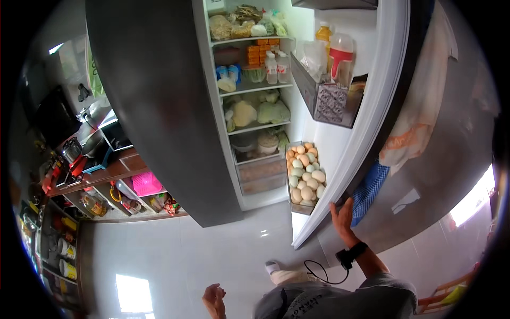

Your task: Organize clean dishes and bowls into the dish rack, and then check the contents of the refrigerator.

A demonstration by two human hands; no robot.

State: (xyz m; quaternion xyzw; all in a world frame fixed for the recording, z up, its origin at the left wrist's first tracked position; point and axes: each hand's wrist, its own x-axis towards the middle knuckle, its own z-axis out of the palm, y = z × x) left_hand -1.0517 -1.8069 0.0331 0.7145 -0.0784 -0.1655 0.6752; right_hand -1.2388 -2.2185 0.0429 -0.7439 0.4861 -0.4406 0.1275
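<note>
A dark refrigerator door (348, 153) with a white inner rim stands open before me. My right hand (343, 217) is at its outer edge, the thumb by the white rim and the fingers on the dark side. A black wrist strap with a small device and cable is on that arm. Lower left, my left hand (214, 298) hangs over the floor, fingers curled, with nothing visible in it. Brown and pale eggs (306, 175) fill the low door bin (306, 208). Higher up, another door bin (305, 81) holds a red-and-clear bottle (340, 54) and a yellow-capped bottle (323, 32).
Bagged food, small bottles (277, 67) and cabbages (273, 113) sit on the refrigerator shelves (259, 89). The other dark door (159, 99) is left of the opening. A counter (119, 166) carries pots at left. Cloths (418, 111) hang outside the open door. My foot (272, 267) is on the tiles.
</note>
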